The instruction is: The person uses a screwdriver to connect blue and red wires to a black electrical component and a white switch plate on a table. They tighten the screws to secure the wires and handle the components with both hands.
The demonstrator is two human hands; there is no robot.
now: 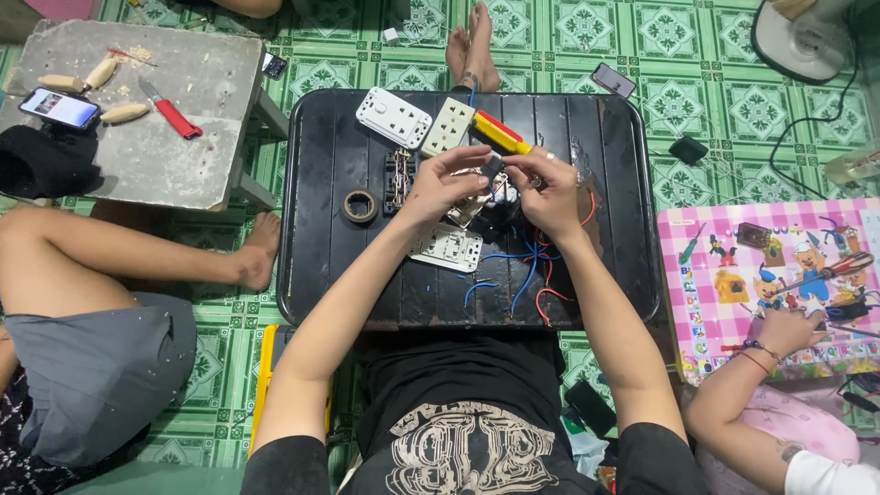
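Over the middle of a low black table (339, 266), my left hand (445, 183) and my right hand (545, 188) meet, both pinching a small dark switch part (493, 167). Blue and red wires (532, 275) trail from it toward me. Under my hands lie a white switch plate (447, 247) and a metal frame piece (466, 209). Further back sit a white socket block (393, 116), a cream socket plate (447, 126) and a yellow-and-red screwdriver (500, 133). A dark switch frame (399, 181) and a roll of black tape (359, 206) lie to the left.
A grey stool (165, 147) at left holds a phone (60, 108), a red-handled knife (170, 112) and wood pieces. One person sits at left, bare foot (257, 252) near the table. Another person's hand (788, 330) rests on a pink cartoon table (724, 275) at right. A fan base (802, 41) stands far right.
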